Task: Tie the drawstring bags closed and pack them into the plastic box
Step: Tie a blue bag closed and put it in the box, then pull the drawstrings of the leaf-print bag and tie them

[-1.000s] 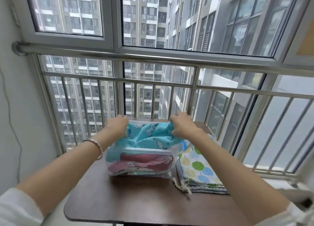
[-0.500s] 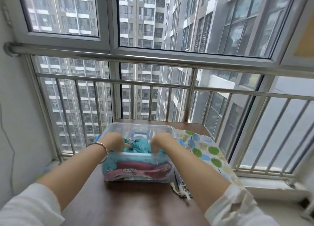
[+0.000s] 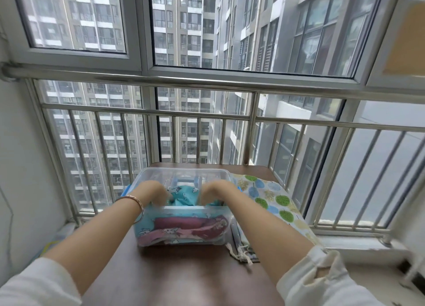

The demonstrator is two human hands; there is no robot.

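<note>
A clear plastic box (image 3: 184, 171) stands in the middle of the brown table (image 3: 184, 280). Inside it a teal printed drawstring bag (image 3: 185, 196) lies on top of a pink and maroon bag (image 3: 190, 227), which shows through the front wall. My left hand (image 3: 151, 191) and my right hand (image 3: 216, 191) are both inside the box, fingers pointing down and pressing the teal bag near the front wall. The fingertips are blurred and partly hidden behind the rim.
A flat stack of bags printed with green and blue trees (image 3: 271, 197) lies right of the box, its cord ends (image 3: 241, 252) hanging near the front. A metal railing (image 3: 207, 114) and windows stand close behind the table. A wall is at the left.
One second ago both hands held the teal bag above the box. They have lowered it in and now push it down near the front wall.
</note>
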